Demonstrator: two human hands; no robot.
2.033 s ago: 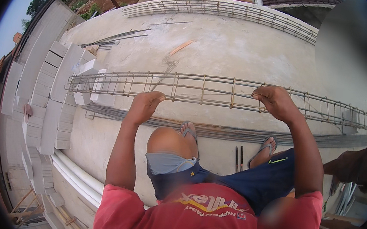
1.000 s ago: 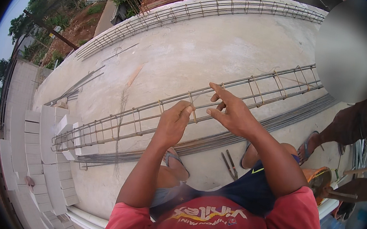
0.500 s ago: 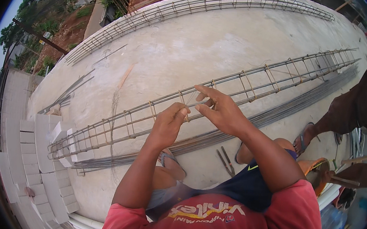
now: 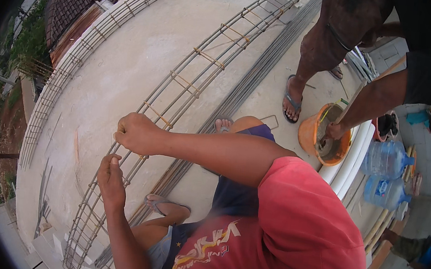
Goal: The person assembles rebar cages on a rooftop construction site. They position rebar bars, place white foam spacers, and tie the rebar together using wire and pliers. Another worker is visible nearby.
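A long rebar cage (image 4: 174,98), made of thin steel bars with rusty square stirrups, lies slantwise in front of me. Over its near half, my right hand (image 4: 141,133) is closed in a loose fist, knuckles up, above the bars. Just below it, my left hand (image 4: 111,178) is closed with thumb and fingertips pressed together at the cage's side. Whatever either hand pinches is too thin or hidden to name. Beside the cage, a bundle of loose steel rods (image 4: 239,87) runs between it and my sandalled feet.
At right, another person's hand (image 4: 335,131) reaches into an orange bucket (image 4: 310,134) of grey mix. White pipes (image 4: 352,162) and two clear water jugs (image 4: 386,159) lie beyond. A second rebar cage (image 4: 85,47) follows the slab's far edge. Pale blocks (image 4: 48,248) sit lower left.
My view has swung to the right. My right hand, its fingers apart before, is now closed, and its forearm crosses the picture. The other person's hand is now in the bucket.
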